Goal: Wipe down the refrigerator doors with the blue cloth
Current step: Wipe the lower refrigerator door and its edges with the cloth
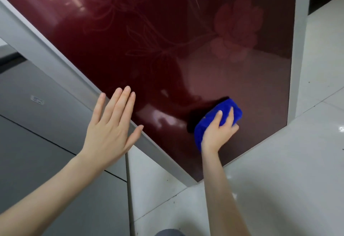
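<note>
The refrigerator door (167, 40) is glossy dark red with a faint flower pattern and fills the upper middle of the view. My right hand (217, 133) grips a bunched blue cloth (217, 116) and presses it against the door's lower part. My left hand (109, 126) is flat with straight fingers, lying over the door's grey left edge (55, 55); I cannot tell whether it touches it.
The refrigerator's grey side panel (37, 124) runs down the left. Pale glossy floor tiles (279, 180) spread below and to the right. A grey frame strip (299, 49) borders the door on the right, with a dark opening beyond it at top right.
</note>
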